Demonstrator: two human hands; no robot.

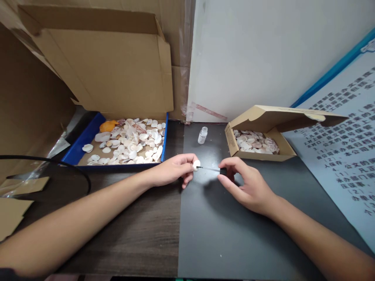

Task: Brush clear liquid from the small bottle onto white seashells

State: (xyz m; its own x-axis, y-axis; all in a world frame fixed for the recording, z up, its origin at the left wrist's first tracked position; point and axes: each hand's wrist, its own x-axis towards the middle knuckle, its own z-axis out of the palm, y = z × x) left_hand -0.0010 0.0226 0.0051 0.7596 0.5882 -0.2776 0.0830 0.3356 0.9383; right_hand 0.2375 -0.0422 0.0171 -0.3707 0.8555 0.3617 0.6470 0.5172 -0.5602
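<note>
Dark grey counter fills my view. My left hand pinches a small white seashell by its edges; it looks light, brittle, slippery. My right hand pinches the black cap of a thin applicator brush, tip touching the shell.

I am seeing even, moderately bright overhead light. A bright glare patch is sitting on the dark mat under the left hand and right hand; soft shadows are falling just below both. The white wall is reading slightly washed out. Wide-angle distortion is bending the cardboard box and forearms at the edges. Centre focus is holding sharp; the poster text is blurring.
</note>
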